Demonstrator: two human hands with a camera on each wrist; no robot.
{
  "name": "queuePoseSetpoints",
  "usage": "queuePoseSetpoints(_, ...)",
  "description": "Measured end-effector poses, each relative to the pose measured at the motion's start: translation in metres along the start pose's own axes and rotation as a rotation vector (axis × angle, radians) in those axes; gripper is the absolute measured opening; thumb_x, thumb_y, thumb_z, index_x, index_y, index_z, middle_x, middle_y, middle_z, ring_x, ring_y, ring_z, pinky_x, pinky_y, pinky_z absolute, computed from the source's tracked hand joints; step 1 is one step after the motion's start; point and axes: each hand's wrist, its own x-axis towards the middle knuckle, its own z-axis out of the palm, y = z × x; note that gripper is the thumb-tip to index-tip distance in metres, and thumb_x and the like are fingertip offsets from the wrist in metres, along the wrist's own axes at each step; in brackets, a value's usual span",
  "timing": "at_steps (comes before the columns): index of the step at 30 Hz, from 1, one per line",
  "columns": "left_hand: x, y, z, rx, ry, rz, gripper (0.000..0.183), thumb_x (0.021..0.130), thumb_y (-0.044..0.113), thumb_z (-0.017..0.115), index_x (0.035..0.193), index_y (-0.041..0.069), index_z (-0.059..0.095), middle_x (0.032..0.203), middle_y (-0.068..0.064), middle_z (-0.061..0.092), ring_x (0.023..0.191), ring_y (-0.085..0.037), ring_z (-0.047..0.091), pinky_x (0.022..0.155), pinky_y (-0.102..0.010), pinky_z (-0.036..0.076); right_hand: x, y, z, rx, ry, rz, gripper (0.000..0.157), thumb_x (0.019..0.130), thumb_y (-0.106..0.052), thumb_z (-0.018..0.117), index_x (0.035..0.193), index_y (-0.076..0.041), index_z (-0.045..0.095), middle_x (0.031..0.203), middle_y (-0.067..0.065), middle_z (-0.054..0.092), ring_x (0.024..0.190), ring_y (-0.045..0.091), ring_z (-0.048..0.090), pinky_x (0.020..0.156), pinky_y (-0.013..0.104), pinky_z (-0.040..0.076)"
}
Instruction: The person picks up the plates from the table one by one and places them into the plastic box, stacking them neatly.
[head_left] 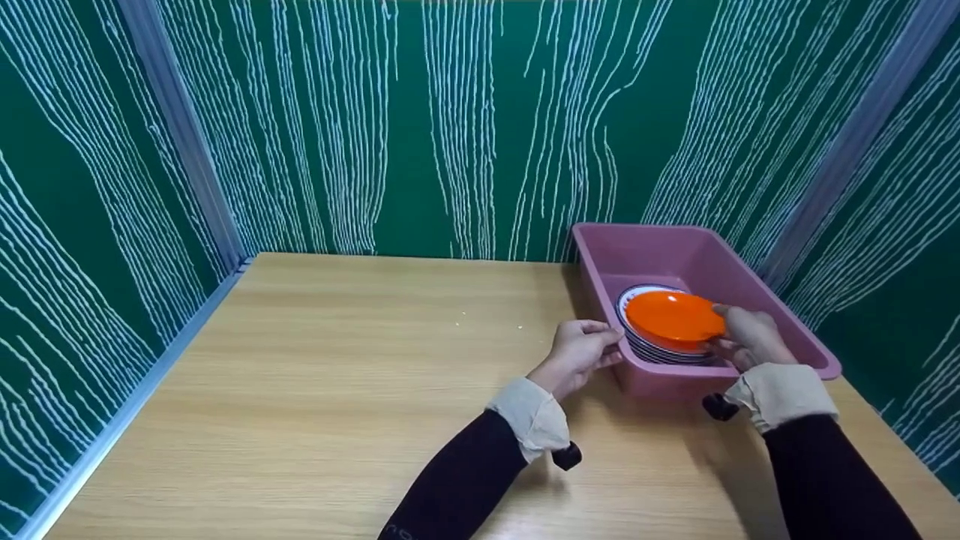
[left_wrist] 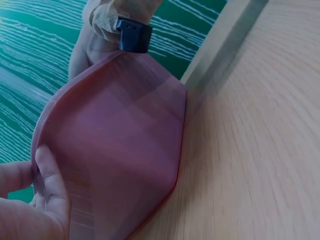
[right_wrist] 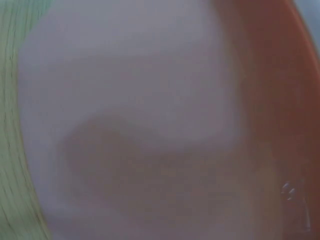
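In the head view my left hand (head_left: 581, 352) pinches the near left rim of a pink plastic tub (head_left: 652, 251). The left wrist view shows that hand (left_wrist: 35, 210) with thumb and fingers on either side of the tub's edge (left_wrist: 47, 120). My right hand (head_left: 750, 334) reaches into the tub and grips the right edge of an orange plate (head_left: 671, 316). Beneath the orange plate sits a stack of white plates (head_left: 637, 294) with dark rims, mostly covered by it. Close and blurred, the right wrist view has the orange plate (right_wrist: 285, 100) at its right side.
The tub stands on the right part of a wooden table (head_left: 360, 375). A few tiny pale specks (head_left: 520, 327) lie on the tabletop. Green panels (head_left: 405, 135) with white streaks rise behind and at both sides, joined by grey posts (head_left: 187, 135).
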Motion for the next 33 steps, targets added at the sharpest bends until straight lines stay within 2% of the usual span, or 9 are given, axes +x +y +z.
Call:
queuePoseSetpoints(3, 0.0, 0.0, 0.001, 0.017, 0.015, -0.011, 0.005, 0.091, -0.001, 0.074, 0.096, -0.001, 0.073, 0.084, -0.011, 0.069, 0.068, -0.018, 0.065, 0.069, -0.03, 0.063, 0.0, -0.002, -0.001, -0.02, 0.007, 0.024, 0.07, 0.109, -0.029, 0.042, 0.165, -0.01, 0.005, 0.168, 0.012, 0.014, 0.138, 0.028, 0.035, 0.112, 0.038, 0.045)
queuePoseSetpoints(11, 0.0, 0.002, 0.001, 0.021, 0.014, -0.013, 0.007, 0.091, -0.002, 0.074, 0.097, -0.001, 0.073, 0.084, -0.011, 0.069, 0.067, -0.018, 0.063, 0.068, -0.03, 0.063, -0.003, 0.0, -0.002, -0.054, 0.053, -0.015, 0.074, 0.107, -0.033, 0.047, 0.164, -0.008, 0.008, 0.165, 0.01, 0.019, 0.136, 0.025, 0.038, 0.114, 0.038, 0.041)
queuePoseSetpoints(15, 0.0, 0.004, 0.002, 0.034, 0.023, -0.017, 0.005, 0.091, 0.0, 0.074, 0.095, 0.0, 0.074, 0.084, -0.011, 0.07, 0.066, -0.018, 0.064, 0.068, -0.03, 0.063, -0.006, -0.002, 0.001, -0.05, 0.075, -0.108, 0.069, 0.107, -0.034, 0.049, 0.163, -0.007, 0.019, 0.153, 0.011, 0.035, 0.121, 0.022, 0.046, 0.109, 0.031, 0.048)
queuePoseSetpoints(20, 0.001, 0.008, 0.001, 0.07, 0.037, -0.019, 0.004, 0.091, 0.0, 0.074, 0.095, 0.002, 0.074, 0.086, -0.011, 0.069, 0.067, -0.019, 0.064, 0.069, -0.029, 0.063, -0.016, 0.0, 0.015, 0.152, 0.151, -0.273, 0.037, 0.107, -0.028, 0.053, 0.141, -0.014, 0.048, 0.117, 0.002, 0.056, 0.1, 0.014, 0.058, 0.09, 0.019, 0.056)
queuePoseSetpoints(22, 0.001, 0.008, 0.001, 0.077, 0.03, -0.007, 0.004, 0.091, -0.001, 0.074, 0.095, -0.001, 0.074, 0.085, -0.011, 0.068, 0.066, -0.018, 0.063, 0.068, -0.029, 0.063, -0.024, 0.005, 0.023, 0.224, 0.188, -0.357, 0.033, 0.106, -0.026, 0.055, 0.137, -0.015, 0.052, 0.11, 0.002, 0.06, 0.093, 0.013, 0.062, 0.085, 0.018, 0.057)
queuePoseSetpoints(24, -0.001, 0.007, 0.001, 0.079, 0.022, -0.005, 0.004, 0.09, -0.003, 0.074, 0.094, -0.002, 0.073, 0.085, -0.011, 0.067, 0.065, -0.017, 0.063, 0.066, -0.028, 0.063, -0.034, 0.01, 0.03, 0.224, 0.214, -0.452, 0.033, 0.106, -0.024, 0.056, 0.137, -0.012, 0.055, 0.107, 0.003, 0.063, 0.088, 0.014, 0.064, 0.079, 0.016, 0.058)
queuePoseSetpoints(26, -0.004, 0.006, 0.001, 0.082, 0.004, -0.004, 0.004, 0.09, -0.004, 0.074, 0.094, -0.004, 0.073, 0.083, -0.011, 0.067, 0.063, -0.017, 0.063, 0.064, -0.027, 0.063, -0.045, 0.016, 0.038, 0.151, 0.213, -0.543, 0.035, 0.106, -0.024, 0.056, 0.137, -0.008, 0.057, 0.104, 0.004, 0.064, 0.086, 0.014, 0.065, 0.078, 0.015, 0.057)
queuePoseSetpoints(30, -0.012, 0.012, -0.008, 0.158, -0.022, 0.031, 0.003, 0.092, 0.0, 0.074, 0.094, -0.002, 0.074, 0.079, -0.011, 0.068, 0.06, -0.016, 0.063, 0.063, -0.028, 0.063, -0.063, 0.025, 0.057, -0.177, 0.116, -0.753, 0.041, 0.107, -0.032, 0.052, 0.137, -0.005, 0.059, 0.106, 0.01, 0.064, 0.089, 0.016, 0.065, 0.079, 0.012, 0.055)
queuePoseSetpoints(33, -0.02, 0.026, -0.026, 0.369, -0.063, 0.129, 0.009, 0.096, 0.009, 0.072, 0.096, 0.001, 0.076, 0.079, -0.007, 0.069, 0.065, -0.014, 0.065, 0.066, -0.028, 0.062, -0.071, 0.029, 0.071, -0.426, 0.038, -0.924, 0.046, 0.107, -0.039, 0.051, 0.137, -0.006, 0.061, 0.114, 0.011, 0.067, 0.096, 0.017, 0.063, 0.085, 0.013, 0.053)
